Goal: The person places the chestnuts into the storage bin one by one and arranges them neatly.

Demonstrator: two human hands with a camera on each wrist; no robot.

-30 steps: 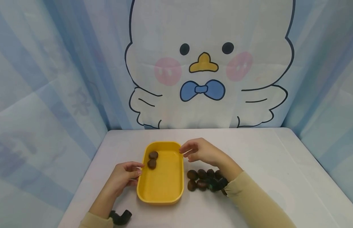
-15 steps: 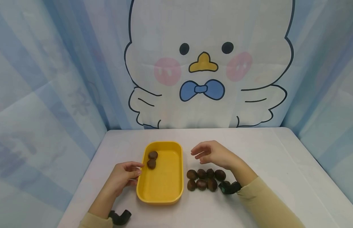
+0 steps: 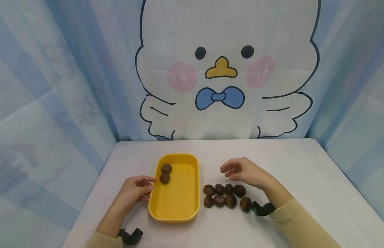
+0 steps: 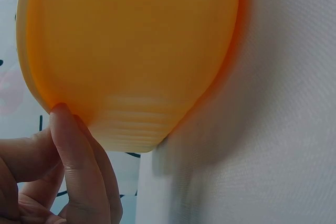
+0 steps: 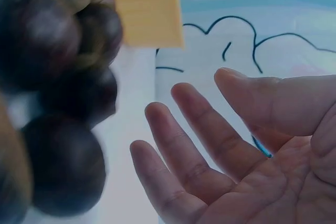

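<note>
Right hand point(image 3: 246, 170) loosely curved near chestnuts point(image 3: 219, 200)

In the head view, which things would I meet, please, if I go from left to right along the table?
Left sleeve, left hand, tray, nuts beside it, right sleeve. I leave out the right hand: it overlaps the nuts' span.

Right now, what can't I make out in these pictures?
Head view: whatever lies directly behind the black wrist device and the right sleeve, which block the view.
Left wrist view: the inside of the yellow tray, hidden by its own outside; its top is cut off by the upper edge.
Right wrist view: fine detail of the brown nuts, which are blurred, some cut off by the left edge.
</note>
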